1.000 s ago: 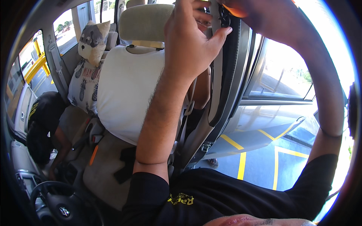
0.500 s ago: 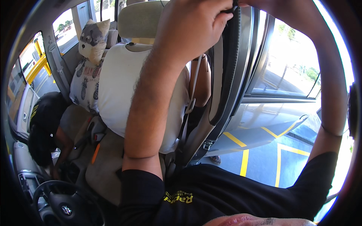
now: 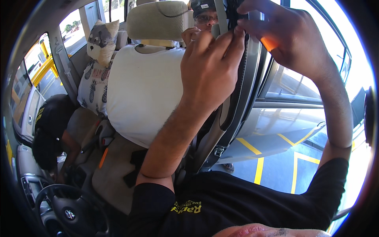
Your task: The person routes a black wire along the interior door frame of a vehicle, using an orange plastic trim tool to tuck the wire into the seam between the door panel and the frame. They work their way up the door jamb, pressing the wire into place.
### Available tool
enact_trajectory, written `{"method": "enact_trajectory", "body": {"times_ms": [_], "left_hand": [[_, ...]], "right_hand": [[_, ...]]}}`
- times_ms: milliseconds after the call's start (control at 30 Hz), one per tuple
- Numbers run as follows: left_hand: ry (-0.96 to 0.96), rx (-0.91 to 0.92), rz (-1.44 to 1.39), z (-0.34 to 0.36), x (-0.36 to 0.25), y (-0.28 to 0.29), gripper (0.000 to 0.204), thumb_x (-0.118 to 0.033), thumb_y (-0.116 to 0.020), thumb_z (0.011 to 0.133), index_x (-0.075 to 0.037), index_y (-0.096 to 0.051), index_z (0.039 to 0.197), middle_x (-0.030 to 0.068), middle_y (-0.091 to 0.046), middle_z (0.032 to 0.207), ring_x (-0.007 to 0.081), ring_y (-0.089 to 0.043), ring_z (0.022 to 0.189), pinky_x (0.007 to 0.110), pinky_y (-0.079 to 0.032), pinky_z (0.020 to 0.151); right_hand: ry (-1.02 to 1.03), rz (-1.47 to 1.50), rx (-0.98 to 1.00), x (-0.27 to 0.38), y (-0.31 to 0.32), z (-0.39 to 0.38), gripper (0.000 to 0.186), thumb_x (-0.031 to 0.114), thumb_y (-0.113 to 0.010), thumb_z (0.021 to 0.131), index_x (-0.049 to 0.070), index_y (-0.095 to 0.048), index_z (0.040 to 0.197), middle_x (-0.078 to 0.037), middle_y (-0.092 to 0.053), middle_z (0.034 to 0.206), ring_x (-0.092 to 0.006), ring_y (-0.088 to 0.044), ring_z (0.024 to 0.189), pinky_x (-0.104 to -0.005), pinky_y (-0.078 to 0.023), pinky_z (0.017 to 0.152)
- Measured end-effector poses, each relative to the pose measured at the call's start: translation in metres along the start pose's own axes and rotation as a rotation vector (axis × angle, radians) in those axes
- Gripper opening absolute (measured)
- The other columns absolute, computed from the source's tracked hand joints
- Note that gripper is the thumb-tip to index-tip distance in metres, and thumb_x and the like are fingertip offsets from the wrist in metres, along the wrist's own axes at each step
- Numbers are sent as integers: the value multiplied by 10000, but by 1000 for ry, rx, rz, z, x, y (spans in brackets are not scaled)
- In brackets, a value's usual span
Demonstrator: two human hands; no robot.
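both hands are raised to the upper part of the black door seal [image 3: 244, 75], which runs up the edge of the car's door opening. the left hand [image 3: 211, 67] is mostly closed, fingers bent up at the door pillar [image 3: 226, 112] — its grip is partly hidden, so i cannot tell whether it pinches anything. the right hand [image 3: 294, 41] is half curled, finger and thumb tips close to the seal; an orange piece [image 3: 269, 43] shows beneath it, though whether it is gripped i cannot tell. 1 orange strip [image 3: 103, 158] lies on the driver's seat [image 3: 114, 177] — across the cabin, 1 co-worker [image 3: 53, 118] bends low.
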State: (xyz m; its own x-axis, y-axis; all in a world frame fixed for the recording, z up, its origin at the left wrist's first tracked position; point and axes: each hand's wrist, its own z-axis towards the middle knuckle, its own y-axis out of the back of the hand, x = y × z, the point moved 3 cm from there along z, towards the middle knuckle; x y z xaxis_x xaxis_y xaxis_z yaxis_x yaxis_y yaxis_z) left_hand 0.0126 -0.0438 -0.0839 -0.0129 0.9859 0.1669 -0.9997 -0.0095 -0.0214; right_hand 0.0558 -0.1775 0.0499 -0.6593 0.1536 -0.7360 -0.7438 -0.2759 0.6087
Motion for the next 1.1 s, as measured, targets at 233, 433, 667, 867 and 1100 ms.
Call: {"method": "enact_trajectory", "body": {"times_ms": [233, 433, 667, 867, 1100], "left_hand": [[230, -306, -387, -19, 14, -19, 214, -43, -809, 808, -58, -746, 1013, 78, -668, 1059, 269, -636, 944, 415, -528, 895], [106, -266, -367, -18, 22, -18, 154, -91, -840, 818, -63, -772, 953, 49, -660, 994, 258, -674, 985, 482, -461, 1114], [343, -256, -602, -26, 19, -6, 129, 6, -762, 819, -66, -685, 894, 60, -634, 948, 193, -660, 819, 324, -571, 742], [451, -268, -777, -37, 47, -23, 238, -45, -780, 839, -37, -638, 1029, 79, -645, 945, 148, -640, 734, 275, -515, 663], [332, -259, -646, 6, 49, -26, 373, -71, -802, 882, -33, -668, 1228, 117, -644, 1208, 181, -674, 999, 290, -554, 750]], "right_hand": [[87, -99, -144, 7, -15, -1, 510, -38, -811, 666, 103, -750, 1152, -27, -687, 1327, -253, -736, 914, -367, -569, 774], [227, -10, -238, 0, -19, 11, 251, 180, -801, 881, 91, -742, 1108, -46, -710, 1221, -291, -709, 976, -383, -540, 813], [132, 162, -114, 14, -34, 16, 243, 91, -791, 741, 113, -735, 976, -86, -686, 951, -315, -696, 911, -450, -560, 813], [139, -24, 104, 51, -40, 4, 240, 59, -760, 736, 69, -731, 974, -69, -662, 1000, -246, -672, 662, -380, -515, 588], [297, -194, -138, 53, -50, -10, 176, 163, -781, 769, 46, -745, 895, -66, -705, 962, -150, -626, 647, -301, -482, 568]]}}
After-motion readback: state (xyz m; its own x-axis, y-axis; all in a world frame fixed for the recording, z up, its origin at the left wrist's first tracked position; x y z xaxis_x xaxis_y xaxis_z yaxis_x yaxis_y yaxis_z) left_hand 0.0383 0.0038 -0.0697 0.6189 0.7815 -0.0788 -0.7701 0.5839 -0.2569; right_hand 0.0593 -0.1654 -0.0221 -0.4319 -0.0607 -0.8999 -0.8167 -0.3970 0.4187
